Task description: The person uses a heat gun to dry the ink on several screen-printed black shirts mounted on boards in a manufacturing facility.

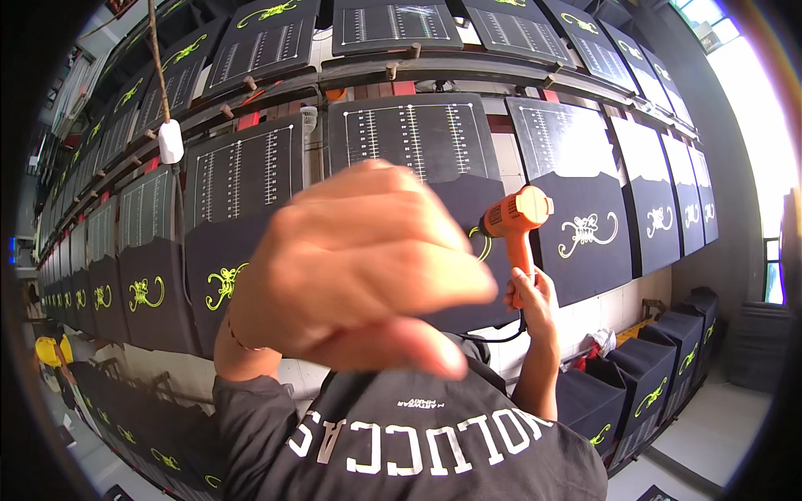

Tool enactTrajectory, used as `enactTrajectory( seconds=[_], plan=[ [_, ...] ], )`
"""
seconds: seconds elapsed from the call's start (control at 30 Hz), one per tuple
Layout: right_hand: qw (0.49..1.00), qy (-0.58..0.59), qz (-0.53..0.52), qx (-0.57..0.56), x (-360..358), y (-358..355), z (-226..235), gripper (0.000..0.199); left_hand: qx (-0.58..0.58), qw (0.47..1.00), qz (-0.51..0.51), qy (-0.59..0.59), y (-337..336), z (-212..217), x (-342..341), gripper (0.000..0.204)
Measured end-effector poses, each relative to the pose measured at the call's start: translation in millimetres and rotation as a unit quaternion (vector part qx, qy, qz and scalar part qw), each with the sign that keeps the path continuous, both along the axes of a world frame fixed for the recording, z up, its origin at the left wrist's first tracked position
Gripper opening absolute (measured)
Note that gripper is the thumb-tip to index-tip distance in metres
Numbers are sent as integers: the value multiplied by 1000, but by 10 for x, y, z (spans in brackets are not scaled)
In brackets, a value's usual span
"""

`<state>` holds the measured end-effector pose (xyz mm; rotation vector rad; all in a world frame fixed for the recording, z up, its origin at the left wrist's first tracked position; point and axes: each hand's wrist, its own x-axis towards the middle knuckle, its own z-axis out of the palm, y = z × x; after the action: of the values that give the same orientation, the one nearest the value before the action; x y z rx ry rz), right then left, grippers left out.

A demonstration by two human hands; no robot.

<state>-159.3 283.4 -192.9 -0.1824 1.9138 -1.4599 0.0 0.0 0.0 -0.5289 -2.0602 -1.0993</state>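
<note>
My right hand point(539, 299) is wrapped round the handle of an orange heat gun point(520, 215), whose dark nozzle points left. Beneath the nozzle lies a black shirt panel on a pallet board point(409, 125), its print mostly hidden by my left hand. Large in the foreground, my left hand point(368, 259) is raised with the fingers curled closed and the thumb along the lower side. Nothing shows in it, and it is slightly blurred. The heat gun's black cable point(501, 340) hangs below my right hand.
Rows of black boards with ruled white marks carry dark fabric panels with yellow-green prints point(224, 285) and a pale one point(587, 234). A white object point(170, 142) hangs from a cord at left. More panels point(656, 392) stand behind at lower right. A person in yellow point(52, 351) is far left.
</note>
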Motion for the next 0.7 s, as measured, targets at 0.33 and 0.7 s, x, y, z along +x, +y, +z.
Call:
enactTrajectory(
  seconds=[0.33, 0.7],
  plan=[
    [990, 106, -84, -39, -58, 468, -820, 28, 32, 996, -74, 47, 551, 206, -275, 60],
    [999, 36, 35, -1, 7, 289, -36, 26, 49, 990, -112, 69, 793, 135, -318, 63]
  ],
)
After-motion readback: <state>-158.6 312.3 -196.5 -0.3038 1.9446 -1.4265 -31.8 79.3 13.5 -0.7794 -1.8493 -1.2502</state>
